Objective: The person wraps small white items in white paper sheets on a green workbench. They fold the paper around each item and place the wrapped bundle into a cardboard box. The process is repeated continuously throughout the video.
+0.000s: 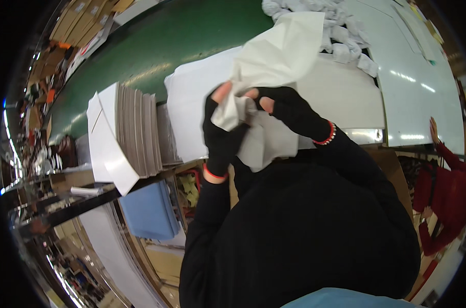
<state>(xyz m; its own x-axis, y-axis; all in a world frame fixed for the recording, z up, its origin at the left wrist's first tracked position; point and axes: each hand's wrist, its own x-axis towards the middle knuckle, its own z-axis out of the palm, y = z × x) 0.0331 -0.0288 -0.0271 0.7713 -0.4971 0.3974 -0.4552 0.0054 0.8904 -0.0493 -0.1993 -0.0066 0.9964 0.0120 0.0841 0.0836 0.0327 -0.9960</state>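
Both of my hands wear black fingerless gloves and are at a crumpled sheet of white paper (279, 54) above the table. My left hand (225, 120) is closed round the bunched lower part of the sheet. My right hand (284, 105) pinches the gathered middle, its fingers close to the left ones. The sheet's upper end flares out away from me and a loose flap hangs down toward my body. Beneath lie flat stacks of white paper, one stack (189, 97) to the left and another (346, 100) to the right.
Wadded paper balls (341, 36) pile up at the far right of the green conveyor belt (192, 31). A stack of folded cardboard (135, 128) stands at left. A blue bin (150, 210) sits below the table edge. A person in red (443, 190) is at the right by a pale tabletop (412, 92).
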